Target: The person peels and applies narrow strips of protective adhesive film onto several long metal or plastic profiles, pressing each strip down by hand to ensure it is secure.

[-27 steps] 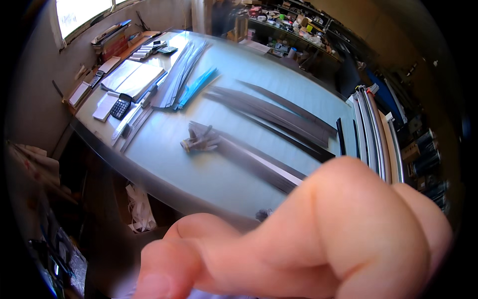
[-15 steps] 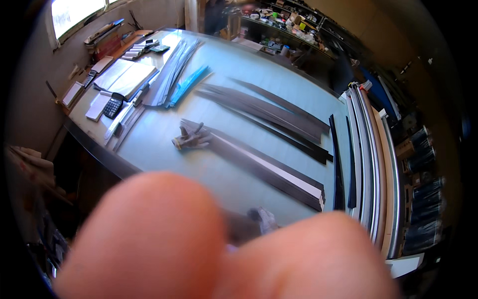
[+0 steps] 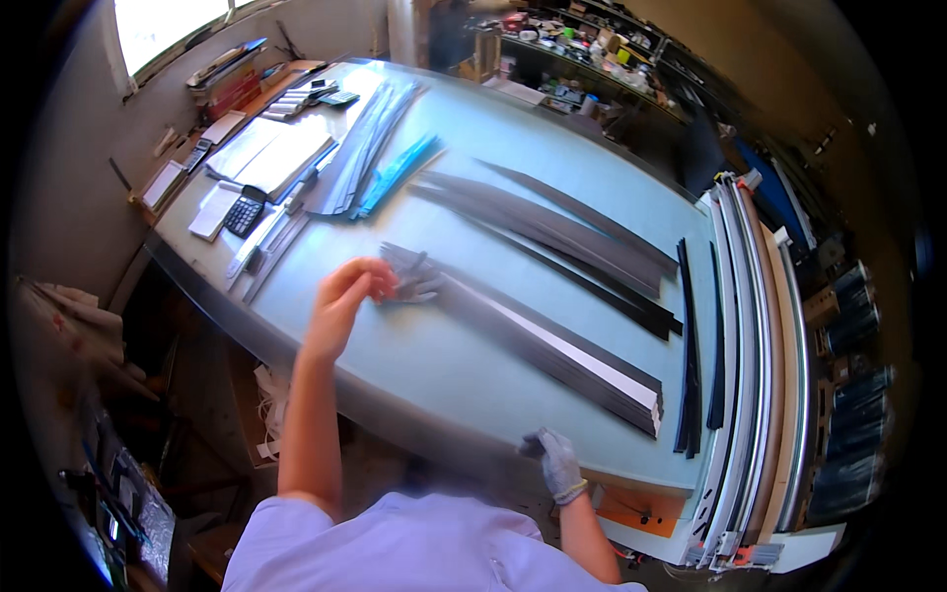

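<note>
Item: wide pale blue-green work surface (image 3: 434,345), seen from above.

Left hand (image 3: 340,301): bare, extended to about 10 o'clock from the person's body, fingers bent and loosely parted. The grip looks released; the fingertips sit just beside a crumpled grey work glove (image 3: 414,278), whether touching it or not cannot be told through the motion blur. The glove lies at the near-left end of the strip stack, likely set down within easy reach.

Right hand (image 3: 560,464): wearing a matching grey knit glove, at about 1 o'clock near the surface's front edge. Fingers curl downward at the rim; whether they clench anything cannot be told.

Long stack of flat dark strips with a white face (image 3: 552,350): runs diagonally from the glove toward 3 o'clock, lying flat, apparently so its length is fully supported.

Fan of thin black curved strips (image 3: 552,227): beyond the stack, toward 12 o'clock, spread apart, probably for sorting.

Bundle of blue and grey strips (image 3: 380,168): at 11 o'clock, laid parallel.

Black calculator (image 3: 244,211) and white paper sheets (image 3: 271,156): at the far-left edge, well apart from the hands.

Long metal rails (image 3: 750,355): along the right edge at 3 o'clock.
</note>
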{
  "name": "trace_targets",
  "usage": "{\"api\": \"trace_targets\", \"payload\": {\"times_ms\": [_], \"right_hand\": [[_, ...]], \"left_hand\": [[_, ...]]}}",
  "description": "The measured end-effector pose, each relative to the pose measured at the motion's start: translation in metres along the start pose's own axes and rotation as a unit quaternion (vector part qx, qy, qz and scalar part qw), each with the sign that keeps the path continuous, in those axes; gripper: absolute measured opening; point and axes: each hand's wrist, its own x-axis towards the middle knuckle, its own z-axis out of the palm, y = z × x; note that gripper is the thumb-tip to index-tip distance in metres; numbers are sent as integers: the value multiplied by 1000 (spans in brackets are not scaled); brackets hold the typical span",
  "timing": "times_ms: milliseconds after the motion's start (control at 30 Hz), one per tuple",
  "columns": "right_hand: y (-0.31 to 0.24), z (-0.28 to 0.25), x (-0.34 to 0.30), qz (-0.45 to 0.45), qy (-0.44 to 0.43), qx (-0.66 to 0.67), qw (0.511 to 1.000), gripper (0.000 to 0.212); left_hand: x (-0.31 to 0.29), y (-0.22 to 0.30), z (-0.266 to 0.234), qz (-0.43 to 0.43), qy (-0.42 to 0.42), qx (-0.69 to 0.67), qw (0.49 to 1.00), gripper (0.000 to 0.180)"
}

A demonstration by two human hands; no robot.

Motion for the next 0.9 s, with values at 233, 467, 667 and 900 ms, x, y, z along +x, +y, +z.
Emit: {"api": "trace_targets", "payload": {"times_ms": [233,467,667,900], "right_hand": [[-34,-8,-5,90,-80,-156,980,37],[-23,35,20,-53,-115,-151,980,31],[-31,82,14,-198,-80,-230,949,22],[-58,97,3,-59,-66,-58,994,31]], "left_hand": [[-8,-238,-106,-87,211,519,824,38],[-24,-239,-85,-64,279,336,897,19],[-96,-130,43,-29,137,296,945,14],[-136,-72,122,-213,-31,110,970,25]]}}
